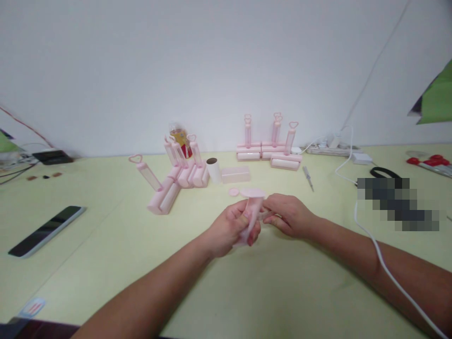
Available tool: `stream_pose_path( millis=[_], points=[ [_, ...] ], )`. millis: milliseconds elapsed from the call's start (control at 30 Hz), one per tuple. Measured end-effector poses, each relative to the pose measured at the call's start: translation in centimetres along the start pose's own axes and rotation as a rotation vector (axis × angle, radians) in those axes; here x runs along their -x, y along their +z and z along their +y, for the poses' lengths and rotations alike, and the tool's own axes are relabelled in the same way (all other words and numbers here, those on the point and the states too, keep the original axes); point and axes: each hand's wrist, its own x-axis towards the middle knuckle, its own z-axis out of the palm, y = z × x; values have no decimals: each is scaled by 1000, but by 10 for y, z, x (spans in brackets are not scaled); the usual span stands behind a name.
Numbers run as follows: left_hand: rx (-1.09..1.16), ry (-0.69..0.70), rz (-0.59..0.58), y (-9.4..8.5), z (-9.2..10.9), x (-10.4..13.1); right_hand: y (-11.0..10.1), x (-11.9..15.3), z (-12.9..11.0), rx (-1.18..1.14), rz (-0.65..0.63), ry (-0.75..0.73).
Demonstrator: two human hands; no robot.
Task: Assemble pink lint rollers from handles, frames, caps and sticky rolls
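Observation:
My left hand (235, 226) is wrapped round a pale pink plastic piece (253, 207) with a wide flat end, held tilted above the table. My right hand (287, 215) is closed at the right side of that piece, its fingers pinching a small translucent part (265, 215) that I cannot make out clearly. Just beyond my hands lie a small round pink disc (233, 192) and a translucent pink box (235, 174). Beside the box a white roll with a brown inside (213, 170) stands upright.
Pink devices with heart-shaped loops stand at the left (165, 197) and back right (286, 161). A screwdriver (308, 179) lies right of centre. A phone (47, 230) lies far left. A power strip (332, 149) sits by the wall; a white cable (379, 259) crosses my right forearm.

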Motion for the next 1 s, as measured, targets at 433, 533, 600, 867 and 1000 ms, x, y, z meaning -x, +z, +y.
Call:
stream_pose_path(
  millis=[433,533,600,867,1000],
  points=[
    [-1330,67,458,-76,38,-27,10,-2,17,-29,134,244],
    [-1705,50,466,-85,33,-53,11,0,25,-46,150,312],
    [-1781,63,466,-88,28,-70,10,2,29,-41,163,330],
    [-1915,126,514,-97,-1,-91,9,1,31,-55,167,316],
    [-1945,131,520,-101,-9,-91,9,1,31,-63,178,318]
  ],
)
